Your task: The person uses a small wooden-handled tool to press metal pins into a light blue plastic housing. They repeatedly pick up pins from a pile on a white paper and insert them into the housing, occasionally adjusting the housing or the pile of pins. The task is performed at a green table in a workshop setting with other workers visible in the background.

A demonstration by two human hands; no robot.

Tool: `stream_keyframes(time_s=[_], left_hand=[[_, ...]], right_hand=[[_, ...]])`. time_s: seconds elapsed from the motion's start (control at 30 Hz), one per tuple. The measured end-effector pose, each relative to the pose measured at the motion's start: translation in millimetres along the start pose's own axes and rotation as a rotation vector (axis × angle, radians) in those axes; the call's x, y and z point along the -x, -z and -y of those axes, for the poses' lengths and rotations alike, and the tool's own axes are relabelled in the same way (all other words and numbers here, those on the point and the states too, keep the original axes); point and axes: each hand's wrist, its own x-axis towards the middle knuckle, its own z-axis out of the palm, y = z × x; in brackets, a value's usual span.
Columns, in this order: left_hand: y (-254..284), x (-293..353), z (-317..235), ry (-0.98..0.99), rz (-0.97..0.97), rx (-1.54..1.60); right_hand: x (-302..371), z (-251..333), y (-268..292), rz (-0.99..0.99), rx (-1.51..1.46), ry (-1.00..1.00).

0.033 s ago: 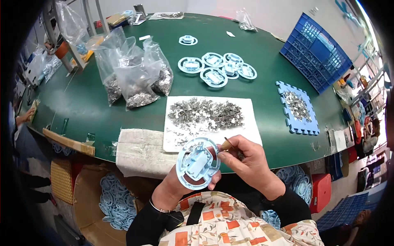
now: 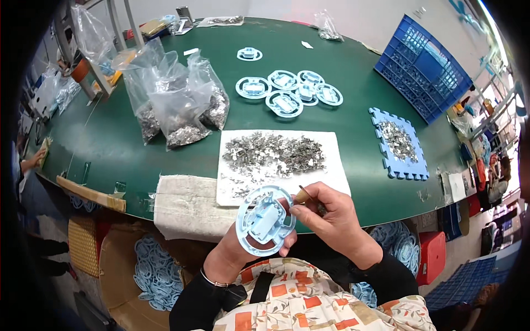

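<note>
My left hand (image 2: 232, 254) holds a light blue round plastic part (image 2: 265, 220) from below and behind. The part has an outer ring and a raised block in its middle. Close to the ring's right edge is my right hand (image 2: 334, 220), its thumb and fingers pinched together. The index fingertip looks tan, as if covered, and something small and dark shows by the curled fingers; what they grip is too small to make out. Just beyond both hands, a white board (image 2: 335, 176) carries a heap of small silvery metal pieces (image 2: 276, 154).
Several similar blue parts (image 2: 284, 103) lie farther back on the green table (image 2: 182, 165). Clear bags of metal pieces (image 2: 185, 118) stand left, beside a cloth (image 2: 187, 201). A blue foam mat (image 2: 406, 165) and blue crate (image 2: 422, 66) are right. Below, a carton (image 2: 118, 276) holds blue rings.
The whole table view has shifted slightly left. My right thumb and fingers sit a little closer to the blue part, which my left hand still holds in the same place.
</note>
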Motion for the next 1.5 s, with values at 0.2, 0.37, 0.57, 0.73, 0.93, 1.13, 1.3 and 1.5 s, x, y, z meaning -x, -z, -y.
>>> stream_keyframes(time_s=[0.2, 0.37, 0.57, 0.73, 0.93, 1.13, 1.3, 1.5], left_hand=[[-4.3, -18.0, 5.9, 0.066, -0.105, -0.117], [-5.1, -26.1, 10.5, 0.138, -0.134, -0.088], [5.6, -30.2, 22.2, 0.108, -0.138, -0.106], [2.6, -36.4, -1.3, 0.101, -0.072, 0.114], [-8.0, 9.0, -38.1, -0.063, -0.101, 0.014], [-26.2, 114.0, -77.3, -0.480, -0.600, -0.581], [-56.1, 193.6, -90.4, -0.588, -1.201, -1.098], [-52.3, 264.6, -82.0, -0.633, -1.460, -1.099]], right_hand=[[2.5, -0.8, 14.4, -0.063, 0.090, 0.018], [-2.0, -24.4, 27.9, 0.001, -0.111, -0.225], [-2.0, -45.6, 43.8, 0.053, -0.467, -0.302], [10.8, -55.0, 65.2, -0.158, -0.376, -0.196], [39.6, -95.9, 84.1, -0.295, -0.208, -0.088], [55.6, -144.2, 95.2, -0.343, -0.164, -0.042], [58.6, -153.1, 98.2, -0.316, -0.187, -0.013], [61.6, -153.1, 100.7, -0.286, -0.174, -0.029]])
